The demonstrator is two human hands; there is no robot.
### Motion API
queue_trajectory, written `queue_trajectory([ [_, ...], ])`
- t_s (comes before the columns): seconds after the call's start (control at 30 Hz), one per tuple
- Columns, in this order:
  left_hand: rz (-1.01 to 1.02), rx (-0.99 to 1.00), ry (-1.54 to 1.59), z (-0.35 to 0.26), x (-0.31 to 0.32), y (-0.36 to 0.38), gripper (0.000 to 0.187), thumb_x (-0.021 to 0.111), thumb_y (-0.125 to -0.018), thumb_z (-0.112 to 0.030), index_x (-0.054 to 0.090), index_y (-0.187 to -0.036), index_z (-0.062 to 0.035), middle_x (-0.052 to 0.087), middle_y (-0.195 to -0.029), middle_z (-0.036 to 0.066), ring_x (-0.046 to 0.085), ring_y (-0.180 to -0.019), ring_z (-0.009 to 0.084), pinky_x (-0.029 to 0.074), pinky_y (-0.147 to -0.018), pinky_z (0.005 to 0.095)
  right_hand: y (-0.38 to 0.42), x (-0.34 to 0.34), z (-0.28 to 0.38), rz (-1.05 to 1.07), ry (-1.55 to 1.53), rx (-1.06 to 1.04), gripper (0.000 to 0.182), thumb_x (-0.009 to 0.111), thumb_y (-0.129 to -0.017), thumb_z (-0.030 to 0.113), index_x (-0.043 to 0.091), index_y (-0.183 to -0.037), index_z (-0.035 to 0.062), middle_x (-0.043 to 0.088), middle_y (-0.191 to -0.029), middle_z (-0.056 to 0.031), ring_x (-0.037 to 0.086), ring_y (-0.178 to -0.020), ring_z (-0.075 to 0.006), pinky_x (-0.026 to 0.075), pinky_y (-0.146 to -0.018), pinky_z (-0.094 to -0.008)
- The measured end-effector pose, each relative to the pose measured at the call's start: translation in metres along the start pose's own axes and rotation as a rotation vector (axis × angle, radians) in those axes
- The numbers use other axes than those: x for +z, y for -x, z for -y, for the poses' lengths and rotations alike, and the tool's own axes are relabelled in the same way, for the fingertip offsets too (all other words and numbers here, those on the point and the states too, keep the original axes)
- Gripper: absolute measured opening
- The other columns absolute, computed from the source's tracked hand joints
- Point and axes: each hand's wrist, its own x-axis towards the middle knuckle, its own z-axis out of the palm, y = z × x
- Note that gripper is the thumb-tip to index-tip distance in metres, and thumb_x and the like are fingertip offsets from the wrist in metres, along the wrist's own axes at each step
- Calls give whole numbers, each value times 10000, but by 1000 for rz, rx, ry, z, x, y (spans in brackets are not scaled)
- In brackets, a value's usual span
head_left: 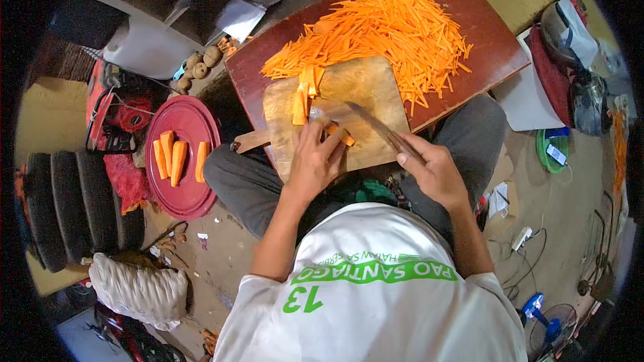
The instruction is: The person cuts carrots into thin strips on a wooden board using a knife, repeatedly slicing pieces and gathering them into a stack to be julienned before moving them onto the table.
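Note:
My right hand (437, 171) is closed round the handle of a knife (376, 124), whose blade reaches up and left over the wooden cutting board (379, 87). With bent fingers, my left hand (314, 157) holds a carrot piece (346, 138) down on the board; the fingers are slightly blurred and partly cover it. Cut carrot slabs (302, 102) lie at the board's upper left, just beyond my left fingertips. Beyond the board, a big heap of carrot sticks (396, 33) spreads over the red-brown table (493, 60).
Several peeled carrots (178, 161) rest on a red round lid (191, 202) at left. Stacked tires (70, 201) and a white sack (137, 288) stand on the left. Round brown vegetables (201, 69) lie by the table's left edge. At right are a green basket (545, 161) and a blue fan (547, 325).

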Motion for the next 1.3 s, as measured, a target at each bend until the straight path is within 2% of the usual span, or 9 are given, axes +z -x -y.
queue_trajectory([
  [0.03, -5, -36, 8, -2, -1, 5, 360, 828, -844, -63, 771, -1199, -54, 640, -1250, 209, 622, -1169, 409, 501, -1006, 502, 2, 1, 5, 27, 4, 11, 401, 683, -1051, 188, 652, -1401, -5, 716, -911, -172, 714, -810, -229, 565, -767, -404],
  [0.07, -14, -76, 14, -5, -3, 9, 342, 829, -859, -70, 773, -1195, -50, 646, -1266, 211, 621, -1192, 410, 502, -1020, 503, 3, 6, 0, 16, 12, -42, 410, 672, -1051, 194, 643, -1413, 3, 748, -1002, -210, 761, -894, -323, 578, -822, -416],
  [0.27, -100, -72, 120, 8, 10, 5, 315, 826, -853, -35, 782, -1165, -27, 667, -1254, 203, 619, -1197, 421, 515, -1018, 496, -3, 10, 9, 33, 41, -32, 444, 657, -1055, 224, 620, -1447, 20, 745, -1197, -275, 744, -1115, -430, 577, -943, -460],
  [0.4, -93, 66, 62, 6, 19, -11, 271, 823, -806, -31, 773, -1072, -12, 667, -1242, 177, 616, -1128, 400, 508, -968, 489, -4, 9, 10, 45, 79, -32, 449, 657, -1059, 226, 612, -1456, 20, 742, -1206, -273, 735, -1123, -445, 579, -941, -462],
  [0.7, 32, 80, -98, -3, 16, -6, 405, 809, -801, -85, 735, -1194, -17, 624, -1237, 172, 560, -1137, 397, 460, -970, 524, 7, 12, 24, 160, 276, -38, 499, 647, -1065, 177, 537, -1508, -25, 713, -1302, -284, 717, -1173, -457, 573, -967, -486],
  [0.87, 4, 99, -68, 0, 22, -6, 351, 782, -833, -99, 741, -1169, -7, 633, -1227, 165, 560, -1123, 391, 452, -963, 521, 15, 0, 37, 238, 359, -30, 531, 644, -1046, 149, 489, -1530, -6, 706, -1273, -312, 694, -1170, -491, 577, -942, -531],
  [0.97, -1, 104, -52, -1, 19, -9, 326, 765, -849, -98, 744, -1162, -6, 641, -1222, 160, 565, -1106, 386, 455, -958, 513, 17, 8, 31, 205, 468, -116, 513, 654, -1050, 197, 494, -1500, 9, 713, -1150, -339, 751, -992, -458, 613, -794, -567],
  [1.17, -4, 100, -29, 0, 19, -10, 316, 764, -849, -96, 739, -1149, 0, 651, -1204, 157, 578, -1086, 383, 470, -941, 501, -30, 31, 23, 119, 312, -230, 470, 651, -1047, 187, 514, -1465, 20, 717, -1210, -297, 727, -1004, -502, 605, -806, -584],
  [1.3, -55, 94, -16, 0, 18, -12, 328, 771, -824, -84, 735, -1138, 4, 654, -1182, 153, 583, -1084, 381, 477, -935, 499, -15, 14, 39, 233, 327, -56, 468, 636, -1048, 160, 495, -1477, 34, 718, -1204, -286, 711, -1027, -519, 596, -823, -593],
])
